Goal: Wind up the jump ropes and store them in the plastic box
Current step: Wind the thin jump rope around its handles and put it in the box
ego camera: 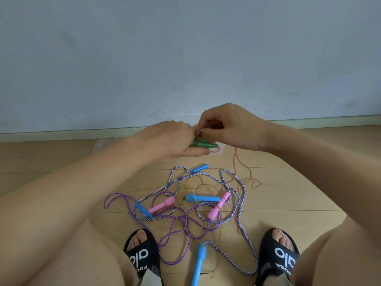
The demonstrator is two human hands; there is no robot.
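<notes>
"alo" on both black slides point(142, 259)

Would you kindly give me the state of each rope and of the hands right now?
Left hand: grips the green handles.
Right hand: pinches the thin cord at the handles.
Green handles: held together, off the floor.
Thin cord: partly wound, the rest trailing down.
Striped rope: loose, tangled on the floor.
Purple rope: loose, tangled.

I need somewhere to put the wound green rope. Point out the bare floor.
Bare floor lies left of the rope tangle, beyond the left forearm, and a strip right of the striped rope. Crowded: between the sandals, where ropes and blue handles overlap.
</notes>
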